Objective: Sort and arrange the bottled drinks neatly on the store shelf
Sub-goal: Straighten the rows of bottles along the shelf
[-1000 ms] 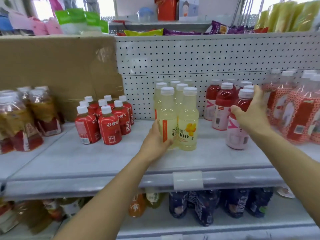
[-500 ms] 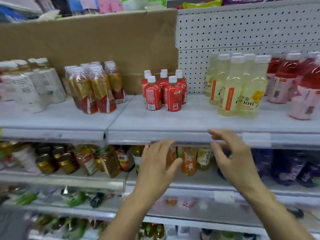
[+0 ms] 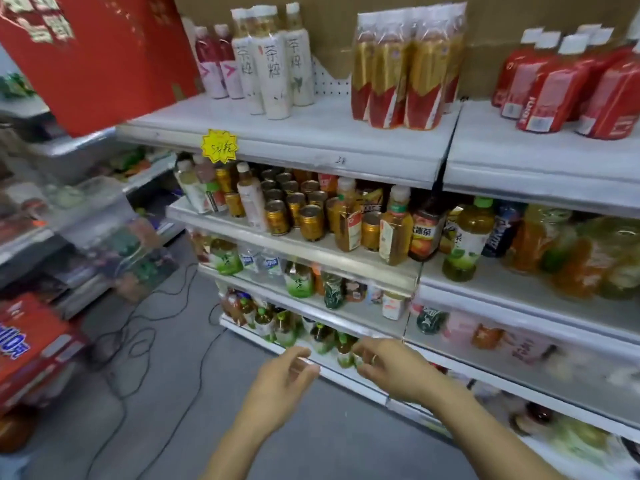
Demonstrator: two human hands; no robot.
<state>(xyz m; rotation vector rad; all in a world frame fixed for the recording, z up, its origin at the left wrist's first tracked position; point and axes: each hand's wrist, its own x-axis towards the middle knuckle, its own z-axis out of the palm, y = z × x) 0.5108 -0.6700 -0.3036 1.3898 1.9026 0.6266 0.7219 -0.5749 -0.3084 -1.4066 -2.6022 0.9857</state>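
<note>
Both my hands hang empty in front of the lowest shelves, fingers apart and loosely curled. My left hand [image 3: 280, 382] is over the floor by the shelf edge. My right hand [image 3: 391, 370] is just in front of small green-label tea bottles [image 3: 325, 337] on the bottom shelf, not gripping any. The top shelf [image 3: 311, 140] carries white tea bottles [image 3: 273, 64], a shrink-wrapped pack of gold-and-red bottles [image 3: 405, 71] and red bottles [image 3: 568, 84]. The second shelf holds gold cans [image 3: 304, 213] and mixed tea bottles [image 3: 394, 230].
A red cardboard box [image 3: 90, 53] stands at the upper left. Black cables [image 3: 138, 327] trail over the grey floor. A red carton [image 3: 27, 344] and another cluttered rack [image 3: 69, 216] are at the left. A yellow price star [image 3: 219, 146] hangs on the top shelf edge.
My view has swung left and down, from the yellow and red bottles to the lower shelves. Both hands let go of those bottles and dropped, empty, toward the bottom shelf.
</note>
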